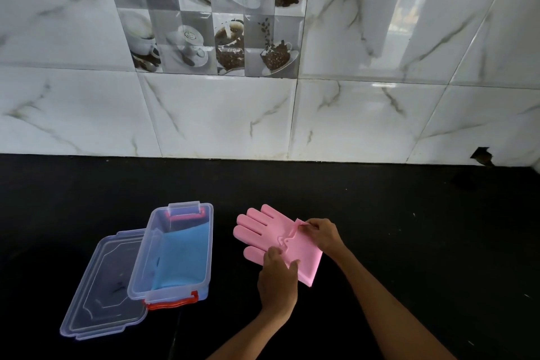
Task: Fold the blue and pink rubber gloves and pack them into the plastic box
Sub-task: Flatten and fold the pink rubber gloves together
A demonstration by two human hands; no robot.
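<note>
Pink glove [264, 234] lies flat on the black bench [409, 228], fingers pointing away to the left. Right hand [323, 233] pinches the cuff's far corner in a narrow grip between thumb and fingertips. Left hand [277, 278] holds the cuff's near edge, thumb on top. Left of both hands stands the clear plastic box [204, 245] with the blue glove [182, 257] inside it. Its lid [102, 295] lies on the box's far side.

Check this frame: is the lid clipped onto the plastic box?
No: the lid lies flat on the counter left of the open plastic box, which holds the blue glove.
</note>
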